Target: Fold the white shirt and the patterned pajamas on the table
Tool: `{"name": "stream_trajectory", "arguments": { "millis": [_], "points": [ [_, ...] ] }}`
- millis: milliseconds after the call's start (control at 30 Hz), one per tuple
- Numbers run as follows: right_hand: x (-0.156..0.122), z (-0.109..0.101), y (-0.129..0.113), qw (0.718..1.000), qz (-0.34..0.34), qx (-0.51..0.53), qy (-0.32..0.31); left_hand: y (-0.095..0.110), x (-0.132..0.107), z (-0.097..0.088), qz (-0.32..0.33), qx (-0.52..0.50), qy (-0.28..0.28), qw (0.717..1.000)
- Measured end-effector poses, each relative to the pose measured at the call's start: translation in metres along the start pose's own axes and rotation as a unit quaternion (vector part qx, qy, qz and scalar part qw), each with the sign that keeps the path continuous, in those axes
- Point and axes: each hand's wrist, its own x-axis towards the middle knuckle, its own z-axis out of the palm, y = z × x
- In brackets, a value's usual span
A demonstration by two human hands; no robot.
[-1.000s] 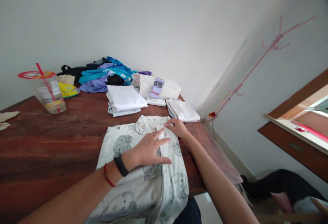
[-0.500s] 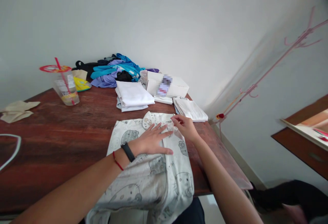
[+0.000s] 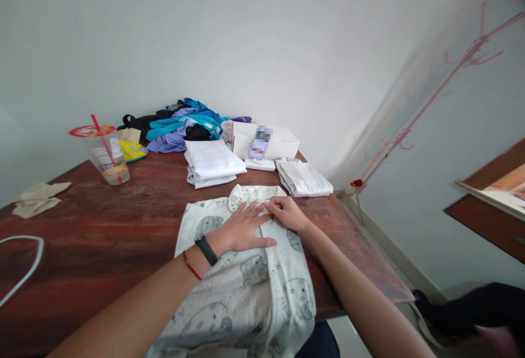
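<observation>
On the wooden table (image 3: 102,227) by white walls, both hands lie open, flat on the printed garment (image 3: 246,287).

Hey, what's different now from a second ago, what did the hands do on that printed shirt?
The right hand lifted slightly off the printed shirt near the collar half a second ago and is now back down, fingertips by the left hand's. The left hand stayed flat on the shirt's middle. The folded white clothes, the box and the cup kept their places on the table.
</observation>
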Motion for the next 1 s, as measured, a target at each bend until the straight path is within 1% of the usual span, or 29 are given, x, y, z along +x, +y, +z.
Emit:
{"name": "stream_trajectory", "arguments": {
  "millis": [67,200,267,367,433,467,533,600,633,700,767,800,867,900,967,1000],
  "points": [
    [-0.001,-0.001,-0.002,0.999,0.014,0.009,-0.029,0.0,-0.001,-0.001,-0.001,-0.005,0.009,1.0],
    [-0.003,-0.005,-0.004,0.99,0.053,0.051,-0.12,0.001,-0.003,-0.012,-0.019,-0.02,0.03,0.999],
    [-0.003,-0.007,-0.004,0.986,0.046,0.063,-0.146,0.003,-0.002,-0.022,-0.025,-0.014,0.038,0.999],
    [-0.002,-0.01,-0.003,0.985,0.002,0.053,-0.163,0.008,-0.001,-0.041,-0.029,-0.009,0.065,0.997],
    [-0.001,-0.011,-0.002,0.986,-0.024,0.029,-0.163,0.014,-0.007,-0.055,-0.057,-0.023,0.103,0.993],
    [-0.001,-0.011,-0.002,0.986,-0.032,0.018,-0.161,0.017,-0.014,-0.062,-0.083,-0.031,0.128,0.988],
    [0.0,-0.012,0.0,0.987,-0.039,0.003,-0.159,0.023,-0.036,-0.073,-0.155,-0.045,0.183,0.97],
    [0.001,-0.012,0.002,0.986,-0.038,0.004,-0.162,0.025,-0.07,-0.081,-0.238,-0.068,0.236,0.94],
    [0.002,-0.012,0.003,0.986,-0.037,0.008,-0.164,0.025,-0.09,-0.084,-0.285,-0.101,0.261,0.917],
    [0.003,-0.012,0.004,0.985,-0.034,0.016,-0.168,0.021,-0.13,-0.087,-0.376,-0.209,0.289,0.855],
    [0.003,-0.012,0.004,0.985,-0.028,0.028,-0.168,0.015,-0.164,-0.09,-0.407,-0.362,0.3,0.783],
    [0.003,-0.013,0.004,0.985,-0.025,0.034,-0.169,0.012,-0.177,-0.091,-0.42,-0.417,0.3,0.748],
    [0.003,-0.014,0.004,0.983,-0.022,0.049,-0.175,0.009,-0.191,-0.093,-0.431,-0.498,0.279,0.699],
    [0.003,-0.014,0.003,0.982,-0.022,0.056,-0.179,0.01,-0.193,-0.095,-0.437,-0.521,0.265,0.684],
    [0.002,-0.015,0.003,0.98,-0.021,0.067,-0.185,0.012,-0.19,-0.099,-0.446,-0.543,0.238,0.671],
    [0.002,-0.015,0.004,0.98,-0.021,0.072,-0.186,0.014,-0.185,-0.102,-0.451,-0.54,0.226,0.673]
  ]
}}
